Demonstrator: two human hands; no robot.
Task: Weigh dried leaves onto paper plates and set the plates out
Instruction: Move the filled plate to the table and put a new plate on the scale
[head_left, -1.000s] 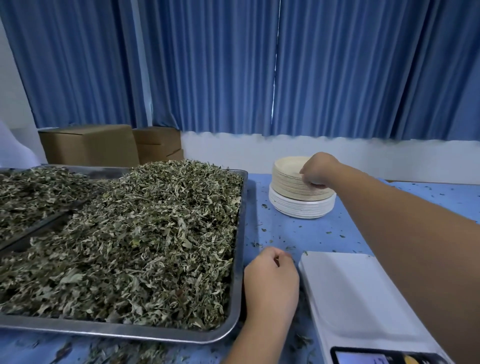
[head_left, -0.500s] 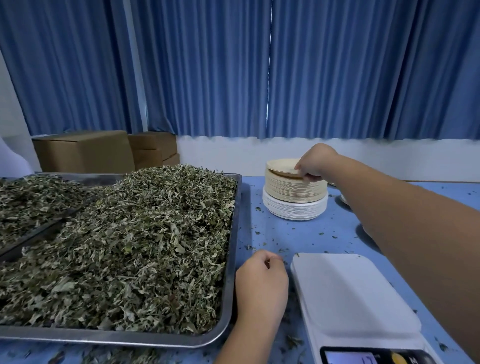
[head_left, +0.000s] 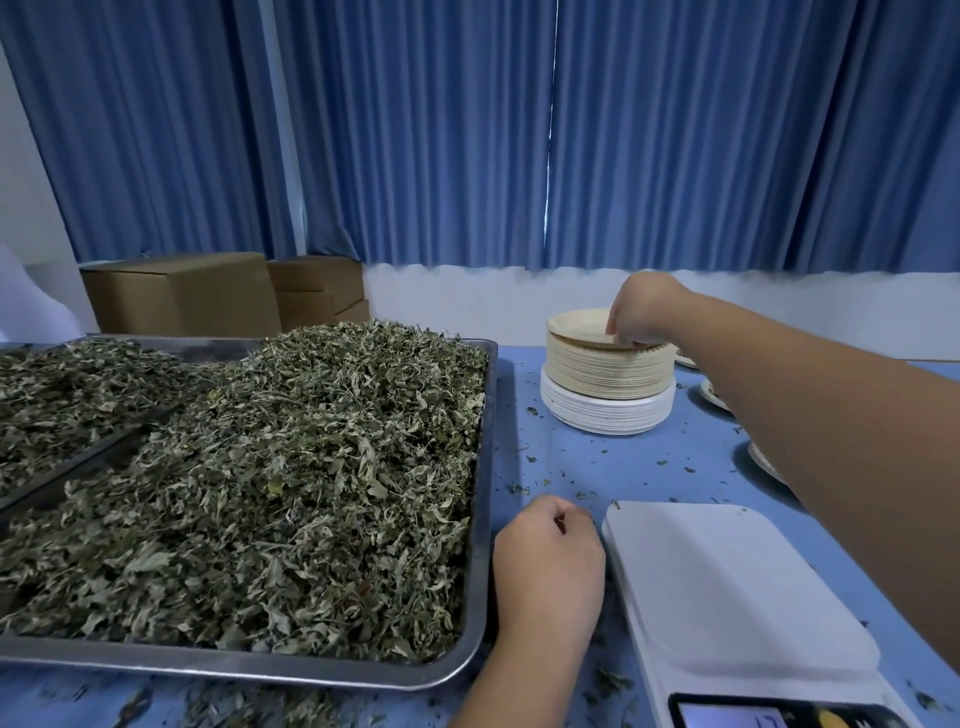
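Note:
A stack of tan paper plates (head_left: 602, 371) sits on a stack of white ones (head_left: 602, 415) at the back of the blue table. My right hand (head_left: 641, 312) reaches over it and pinches the top plate (head_left: 576, 327), whose near edge is lifted off the stack. My left hand (head_left: 545, 566) rests on the table as a loose fist holding nothing, between the metal tray (head_left: 480, 519) of dried leaves (head_left: 291, 483) and the white scale (head_left: 727, 597). The scale's platform is bare.
A second tray of leaves (head_left: 67, 384) lies at the left. Cardboard boxes (head_left: 182, 296) stand behind the trays. Edges of other plates (head_left: 763, 460) show behind my right forearm. Leaf crumbs dot the table (head_left: 550, 457).
My right hand has shifted its hold on the stack and raised the top plate's edge. The camera has tilted slightly; my left hand stays put.

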